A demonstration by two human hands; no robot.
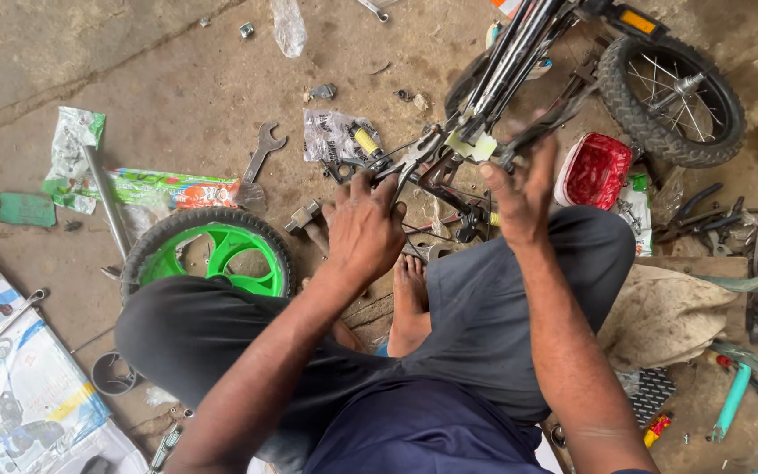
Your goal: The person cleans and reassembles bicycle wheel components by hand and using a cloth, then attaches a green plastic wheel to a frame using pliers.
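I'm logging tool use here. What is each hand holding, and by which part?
Left hand grips pliers by their handles; right hand grasps the small bicycle frame at its lower end.

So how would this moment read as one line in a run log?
left hand: grips pliers at bike frame | right hand: on frame, blurred | nearby: green wheel, spanner, black wheel

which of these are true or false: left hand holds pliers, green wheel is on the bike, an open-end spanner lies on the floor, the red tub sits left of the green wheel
1. The left hand holds pliers with yellow grips: true.
2. The green wheel is on the bike frame: false, it lies loose on the floor by the person's knee.
3. A spanner lies on the floor: true.
4. The red tub sits left of the green wheel: false, it is far right, beside the right hand.
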